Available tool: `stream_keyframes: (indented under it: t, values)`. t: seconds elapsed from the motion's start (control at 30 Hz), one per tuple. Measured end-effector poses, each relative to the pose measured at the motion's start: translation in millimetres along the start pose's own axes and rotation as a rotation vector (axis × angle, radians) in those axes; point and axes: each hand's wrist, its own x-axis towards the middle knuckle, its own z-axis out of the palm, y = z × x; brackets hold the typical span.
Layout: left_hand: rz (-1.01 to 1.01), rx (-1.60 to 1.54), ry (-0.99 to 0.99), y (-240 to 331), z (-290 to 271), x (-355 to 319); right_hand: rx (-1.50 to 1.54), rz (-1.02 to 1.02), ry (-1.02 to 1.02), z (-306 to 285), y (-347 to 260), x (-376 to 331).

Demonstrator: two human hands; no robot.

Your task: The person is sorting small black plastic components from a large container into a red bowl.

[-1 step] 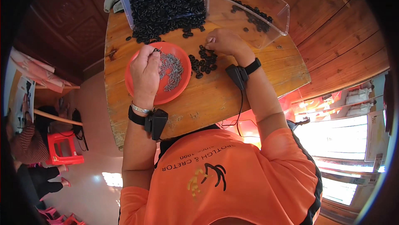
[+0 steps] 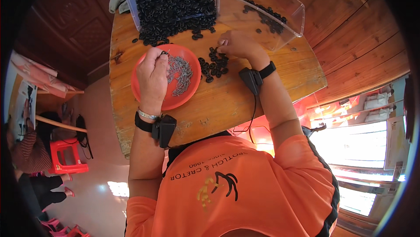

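Observation:
My left hand (image 2: 153, 73) is closed above the orange-red bowl (image 2: 135, 86), pinching a small black oval piece (image 2: 165, 53) between thumb and forefinger. A thin grey tip sticks up beside that piece. Inside the bowl lies a heap of grey screws (image 2: 181, 77). To the right, my right hand (image 2: 240, 44) is curled in at the far edge of a small pile of black oval pieces (image 2: 213, 67) on the wooden table (image 2: 210, 105). Its fingertips are pressed together, and what they hold, if anything, is hidden.
A tipped clear bin (image 2: 130, 0) at the back spills a large mass of black pieces (image 2: 175, 5) toward the bowl. At the back right stands a clear box (image 2: 302, 20), with more black pieces (image 2: 273, 20) seen through it. A red stool (image 2: 68, 156) stands on the floor at left.

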Motion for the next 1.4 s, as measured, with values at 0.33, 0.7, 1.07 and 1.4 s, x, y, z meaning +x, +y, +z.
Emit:
stream_keyframes:
  t: [0.33,0.7,1.07,1.4]
  values:
    - [0.031,0.073,-0.028,3,5,-2,-0.07,-0.058,-0.059,-4,-3,-6]
    - [0.031,0.118,-0.083,3,11,-6,-0.123,-0.157,-0.031,10,-4,-4]
    - [-0.014,0.041,-0.088,2,11,-7,0.136,-0.249,0.034,12,-10,-4]
    - [-0.286,-0.394,-0.223,8,18,-15,1.383,-0.272,-0.17,21,-56,-13]
